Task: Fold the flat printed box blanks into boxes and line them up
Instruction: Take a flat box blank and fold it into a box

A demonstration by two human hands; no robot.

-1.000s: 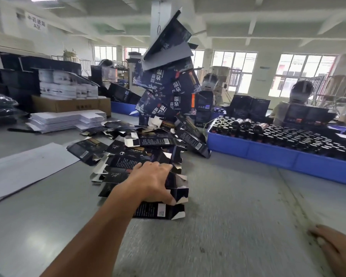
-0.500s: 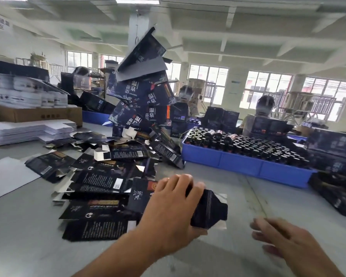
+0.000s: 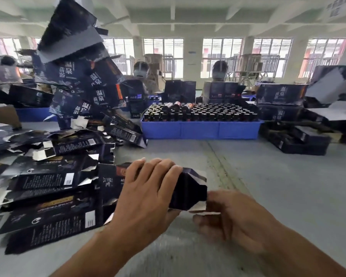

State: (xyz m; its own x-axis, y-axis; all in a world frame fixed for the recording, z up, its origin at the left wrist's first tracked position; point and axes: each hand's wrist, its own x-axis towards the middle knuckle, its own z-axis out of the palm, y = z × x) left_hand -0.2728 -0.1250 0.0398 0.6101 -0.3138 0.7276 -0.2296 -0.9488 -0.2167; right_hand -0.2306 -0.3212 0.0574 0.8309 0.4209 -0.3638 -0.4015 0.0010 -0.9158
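My left hand (image 3: 148,194) grips a dark printed box blank (image 3: 188,190) from above, fingers curled over its top edge, and holds it just above the grey table (image 3: 268,176). My right hand (image 3: 232,216) touches the blank's lower right end flap, where the silver inside shows; its fingertips are hidden behind the hand. A fanned pile of flat dark blanks (image 3: 48,186) with white barcodes lies to the left, reaching under my left wrist. Behind it leans a tall stack of larger dark printed cartons (image 3: 78,80).
A blue tray (image 3: 200,129) packed with several dark bottles stands straight ahead. Dark folded boxes (image 3: 300,138) and larger cartons sit at the right. Two people sit across the table behind the tray. A cardboard box (image 3: 2,116) is at the far left.
My left hand has drawn one blank out of the pile toward me and to the right. My right hand has come in from the lower right and reached the blank's end.
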